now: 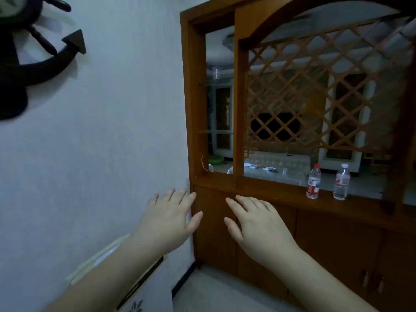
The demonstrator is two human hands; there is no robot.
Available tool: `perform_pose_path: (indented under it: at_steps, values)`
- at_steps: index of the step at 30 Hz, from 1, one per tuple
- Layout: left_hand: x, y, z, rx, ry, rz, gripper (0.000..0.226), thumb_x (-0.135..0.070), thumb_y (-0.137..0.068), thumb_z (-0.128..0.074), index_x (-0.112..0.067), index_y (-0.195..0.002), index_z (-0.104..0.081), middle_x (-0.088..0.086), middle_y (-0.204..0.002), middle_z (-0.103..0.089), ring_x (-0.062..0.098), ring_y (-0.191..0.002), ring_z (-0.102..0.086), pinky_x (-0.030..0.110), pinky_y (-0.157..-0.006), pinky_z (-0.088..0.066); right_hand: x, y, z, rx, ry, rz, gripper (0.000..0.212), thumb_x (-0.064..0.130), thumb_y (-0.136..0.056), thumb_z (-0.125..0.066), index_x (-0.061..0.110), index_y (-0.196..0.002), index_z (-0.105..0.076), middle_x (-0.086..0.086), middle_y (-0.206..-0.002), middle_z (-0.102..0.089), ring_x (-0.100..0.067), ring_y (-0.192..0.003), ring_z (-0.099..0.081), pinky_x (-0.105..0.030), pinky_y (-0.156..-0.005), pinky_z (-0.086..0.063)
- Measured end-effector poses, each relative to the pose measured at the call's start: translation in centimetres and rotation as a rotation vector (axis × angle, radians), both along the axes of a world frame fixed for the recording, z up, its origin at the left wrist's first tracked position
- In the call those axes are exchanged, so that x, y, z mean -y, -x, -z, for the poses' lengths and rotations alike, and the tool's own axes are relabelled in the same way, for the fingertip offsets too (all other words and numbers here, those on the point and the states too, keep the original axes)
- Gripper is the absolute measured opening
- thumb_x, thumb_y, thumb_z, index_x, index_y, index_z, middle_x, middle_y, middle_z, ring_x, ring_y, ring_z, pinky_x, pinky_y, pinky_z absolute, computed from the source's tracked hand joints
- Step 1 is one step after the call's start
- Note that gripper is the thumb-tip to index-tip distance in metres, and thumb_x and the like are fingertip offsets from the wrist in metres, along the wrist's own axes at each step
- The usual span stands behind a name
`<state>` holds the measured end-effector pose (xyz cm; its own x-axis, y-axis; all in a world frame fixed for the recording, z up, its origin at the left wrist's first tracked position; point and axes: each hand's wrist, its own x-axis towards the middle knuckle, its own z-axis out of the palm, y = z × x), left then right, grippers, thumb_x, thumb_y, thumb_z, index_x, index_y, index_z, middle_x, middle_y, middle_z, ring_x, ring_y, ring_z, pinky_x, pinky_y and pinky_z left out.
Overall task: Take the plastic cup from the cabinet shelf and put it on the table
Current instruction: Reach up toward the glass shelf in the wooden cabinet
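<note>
Clear plastic, small and easy to miss: the plastic cup (pixel 216 72) stands upright on the upper glass shelf (pixel 215 80) in the narrow left bay of the wooden cabinet (pixel 265 194), high above both hands and a little to the right of the left one. Nothing is touching it.

The left hand (pixel 167 218) and the right hand (pixel 256 224) hover side by side in front of the cabinet's lower doors, palms down, fingers spread. Each grip is apart and holds nothing. Two water bottles (pixel 313 181) (pixel 342 182) stand on the cabinet ledge (pixel 281 190), well off to the right of the right hand and clear of the path up to the cup.

By my reading, the task is at its very start: the reach for the cup has not begun. The next move calls for one hand to rise a long way into the left bay, passing between the cabinet's outer post and the inner upright, and close lightly round the cup's wall. A thin clear cup will likely be light and easy to crush or tip, so a soft hold and a straight lift off the glass seem wise. A second, lower glass shelf (pixel 215 132) sits beneath it, which the forearm should avoid on the way in.

A worktop to receive the cup is not plainly in view near the hands; something like one shows through the opening beyond, but I cannot tell for sure
</note>
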<state>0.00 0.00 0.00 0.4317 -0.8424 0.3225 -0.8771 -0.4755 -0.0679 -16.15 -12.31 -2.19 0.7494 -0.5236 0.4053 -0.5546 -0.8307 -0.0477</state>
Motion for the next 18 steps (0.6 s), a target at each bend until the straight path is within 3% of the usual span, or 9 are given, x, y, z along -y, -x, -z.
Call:
perform_pose_path:
  at_steps: [7, 14, 18]
  values:
    - [7.3, -1.1, 1.4, 0.013, 0.038, 0.077, 0.067, -0.066, -0.089, -0.011, -0.034, -0.148, -0.015, -0.004, -0.159, -0.021, 0.018, -0.144, -0.015, 0.050, -0.115, -0.015, 7.3, -0.2, 0.7, -0.001, 0.040, 0.029, 0.058, 0.057, -0.099, -0.021, 0.035, -0.152, -0.022, 0.003, -0.159, -0.032, -0.017, -0.146, -0.028, -0.037, -0.118, -0.017]
    - [18.5, -2.0, 0.5, 0.021, 0.057, 0.145, 0.063, -0.062, -0.092, -0.019, -0.032, -0.148, -0.019, -0.004, -0.160, -0.018, 0.015, -0.145, -0.010, 0.041, -0.116, -0.006, 17.6, -0.6, 0.7, 0.029, -0.060, 0.036, 0.062, 0.060, -0.097, -0.020, 0.039, -0.154, -0.008, 0.006, -0.163, -0.022, -0.016, -0.148, -0.022, -0.037, -0.118, -0.017]
    - [24.1, -2.8, -0.1, -0.009, 0.087, 0.038, 0.061, -0.062, -0.092, -0.021, -0.033, -0.146, -0.025, -0.003, -0.157, -0.026, 0.019, -0.143, -0.019, 0.044, -0.115, -0.014, 23.1, -1.7, -0.1, 0.018, -0.075, 0.038, 0.061, 0.059, -0.098, -0.021, 0.038, -0.154, -0.012, 0.006, -0.162, -0.023, -0.016, -0.148, -0.023, -0.037, -0.118, -0.017]
